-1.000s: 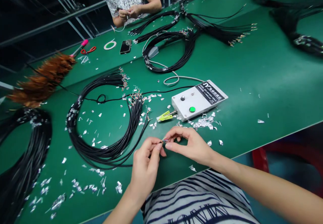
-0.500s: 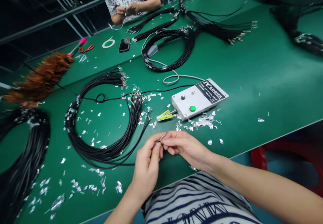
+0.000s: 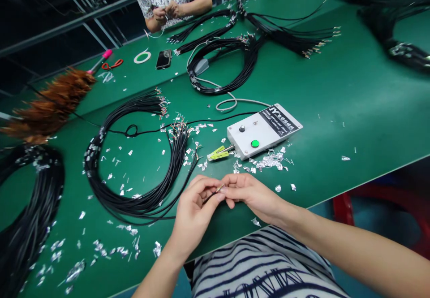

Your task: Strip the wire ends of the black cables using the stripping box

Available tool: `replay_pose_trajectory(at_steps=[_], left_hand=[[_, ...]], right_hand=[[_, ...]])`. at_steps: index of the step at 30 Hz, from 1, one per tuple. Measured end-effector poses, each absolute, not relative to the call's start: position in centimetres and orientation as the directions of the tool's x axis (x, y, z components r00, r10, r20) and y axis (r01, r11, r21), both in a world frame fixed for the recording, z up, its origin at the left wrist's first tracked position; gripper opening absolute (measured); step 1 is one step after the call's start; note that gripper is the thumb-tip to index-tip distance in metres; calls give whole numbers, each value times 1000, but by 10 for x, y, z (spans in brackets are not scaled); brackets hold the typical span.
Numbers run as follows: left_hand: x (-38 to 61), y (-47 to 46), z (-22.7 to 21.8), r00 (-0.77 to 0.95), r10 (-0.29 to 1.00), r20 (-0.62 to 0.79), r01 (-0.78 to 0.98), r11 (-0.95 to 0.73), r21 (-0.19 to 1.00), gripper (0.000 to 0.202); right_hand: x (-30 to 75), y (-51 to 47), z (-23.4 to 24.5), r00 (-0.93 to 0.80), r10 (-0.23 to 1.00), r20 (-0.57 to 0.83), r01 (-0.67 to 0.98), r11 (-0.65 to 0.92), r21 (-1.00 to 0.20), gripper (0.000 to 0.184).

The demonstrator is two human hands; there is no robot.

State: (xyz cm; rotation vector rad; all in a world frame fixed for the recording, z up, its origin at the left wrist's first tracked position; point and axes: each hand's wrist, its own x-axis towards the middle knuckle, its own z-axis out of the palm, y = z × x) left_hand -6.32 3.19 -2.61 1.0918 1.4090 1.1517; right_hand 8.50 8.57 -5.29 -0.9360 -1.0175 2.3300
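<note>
Near the table's front edge, my left hand is closed round a black cable, a little behind its stripped end. My right hand pinches the thin wires at that end, and the fingertips of both hands meet there. Part of the wire tip is hidden by the fingers. To the left lies a looped bundle of black cables with stripped, coloured ends. Just beyond my hands sits a white box with a green button and a knob. A yellow-green clip is fixed on its shaft.
Silvery foil scraps litter the table. Further cable coils lie behind the box, and another bundle is at far left. A brown feather duster, red-handled scissors, tape roll and phone lie beyond. A co-worker sits opposite.
My left fingers have shifted right along the cable, toward my right hand. The wire end now points up between the fingertips. The whole view has moved slightly.
</note>
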Motion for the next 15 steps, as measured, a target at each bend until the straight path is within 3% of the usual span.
replay_pose_trajectory(at_steps=[3, 11, 15], left_hand=[[-68, 33, -24, -87, 989, -116, 116, 126, 985, 2], [-69, 36, -25, 1, 977, -215, -86, 215, 973, 16], [-66, 32, -27, -22, 985, -169, -40, 168, 985, 10]], right_hand=[[88, 86, -54, -692, 603, -398, -108, -631, -769, 26], [87, 81, -50, -673, 660, -332, -135, -552, -823, 31], [87, 83, -52, -655, 690, -307, -164, -527, -834, 27]])
